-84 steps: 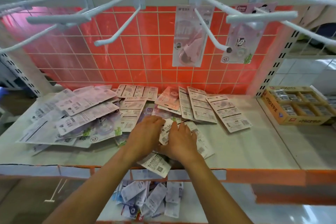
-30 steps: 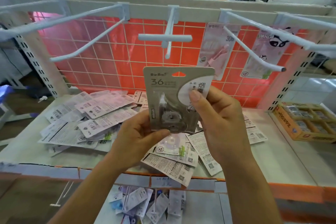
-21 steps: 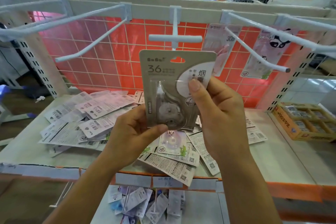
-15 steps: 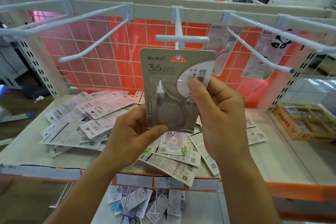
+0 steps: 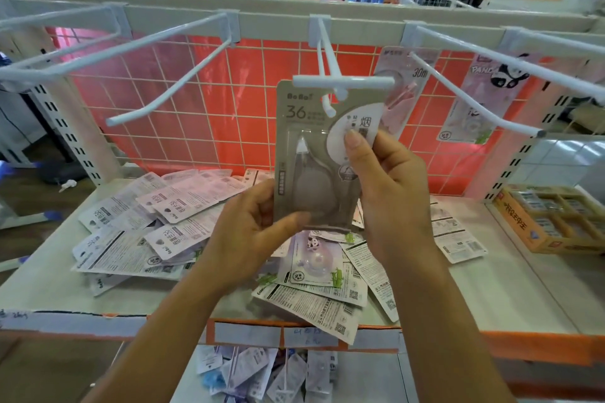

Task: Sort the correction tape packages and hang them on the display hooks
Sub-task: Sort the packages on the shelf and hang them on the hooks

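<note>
Nearest the viewer, below the grip, a lower shelf [image 5: 425, 379] carries a jumble of small packages [image 5: 262, 370]; above it runs the orange shelf front [image 5: 491, 347]. Directly beneath the grip, loose correction tape packages [image 5: 314, 275] lie overlapping on the shelf top, most with the printed back upward, and a larger pile [image 5: 157, 226] spreads to the left of the grip. The left hand [image 5: 258, 232] pinches the grey package [image 5: 311, 153] at its lower left corner, thumb on the front; the right hand [image 5: 389, 193] grasps its right edge, thumb pressed on the white round patch. The card is held upright above the shelf, marked "36", with a clear blister over a grey teardrop-shaped dispenser. The white centre hook [image 5: 329, 104] has its tip at the card's hanging hole, and its crossbar [image 5: 343, 81] overlaps the card's top edge. Right of the grip hang a pink package [image 5: 402, 88] and a panda package [image 5: 481, 98]; a yellow box [image 5: 537, 232] stands farther right. Behind all is the orange grid panel [image 5: 196, 127].
</note>
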The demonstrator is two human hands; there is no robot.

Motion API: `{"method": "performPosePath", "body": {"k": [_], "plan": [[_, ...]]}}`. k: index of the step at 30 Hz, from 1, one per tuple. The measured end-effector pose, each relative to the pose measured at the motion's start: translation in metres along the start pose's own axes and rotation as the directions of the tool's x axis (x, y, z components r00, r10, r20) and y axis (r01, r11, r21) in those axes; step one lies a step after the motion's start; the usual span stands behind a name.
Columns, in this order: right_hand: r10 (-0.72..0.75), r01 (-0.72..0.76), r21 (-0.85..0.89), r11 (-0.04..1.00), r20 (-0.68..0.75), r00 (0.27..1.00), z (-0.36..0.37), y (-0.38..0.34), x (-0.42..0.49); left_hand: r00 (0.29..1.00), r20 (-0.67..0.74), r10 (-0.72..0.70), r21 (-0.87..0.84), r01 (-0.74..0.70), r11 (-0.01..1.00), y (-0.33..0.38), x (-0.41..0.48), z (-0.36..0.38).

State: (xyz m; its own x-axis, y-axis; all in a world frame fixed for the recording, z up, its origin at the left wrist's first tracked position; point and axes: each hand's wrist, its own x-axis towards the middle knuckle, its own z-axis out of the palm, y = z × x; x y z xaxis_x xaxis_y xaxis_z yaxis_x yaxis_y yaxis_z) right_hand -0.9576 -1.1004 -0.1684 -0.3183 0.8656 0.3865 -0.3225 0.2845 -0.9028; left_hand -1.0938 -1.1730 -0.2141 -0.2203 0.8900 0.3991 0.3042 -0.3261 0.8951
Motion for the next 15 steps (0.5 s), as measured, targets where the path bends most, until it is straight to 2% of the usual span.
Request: {"method": "performPosePath", "body": {"k": [3, 5, 9, 12, 15], "plan": [[-0.013, 0.007, -0.084, 0.996, -0.066, 0.998, 0.004, 0.005, 0.030, 0.997, -0.001, -0.078, 0.008, 0.078, 0.997, -0.005, 0.028, -0.001], [-0.020, -0.002, -0.205, 0.979, -0.105, 0.994, 0.007, 0.011, 0.060, 0.994, -0.003, -0.111, 0.054, 0.111, 0.992, -0.017, 0.055, -0.003], [0.026, -0.093, -0.381, 0.920, -0.177, 0.984, 0.012, 0.029, 0.113, 0.981, -0.053, -0.184, 0.141, 0.190, 0.972, -0.039, 0.105, -0.006], [0.093, -0.157, -0.432, 0.888, -0.167, 0.982, 0.015, 0.034, 0.133, 0.972, -0.058, -0.230, 0.164, 0.236, 0.958, -0.052, 0.129, -0.008], [0.103, -0.174, -0.402, 0.899, -0.192, 0.976, 0.015, 0.038, 0.143, 0.967, -0.052, -0.248, 0.176, 0.254, 0.951, -0.054, 0.140, -0.006]]}}
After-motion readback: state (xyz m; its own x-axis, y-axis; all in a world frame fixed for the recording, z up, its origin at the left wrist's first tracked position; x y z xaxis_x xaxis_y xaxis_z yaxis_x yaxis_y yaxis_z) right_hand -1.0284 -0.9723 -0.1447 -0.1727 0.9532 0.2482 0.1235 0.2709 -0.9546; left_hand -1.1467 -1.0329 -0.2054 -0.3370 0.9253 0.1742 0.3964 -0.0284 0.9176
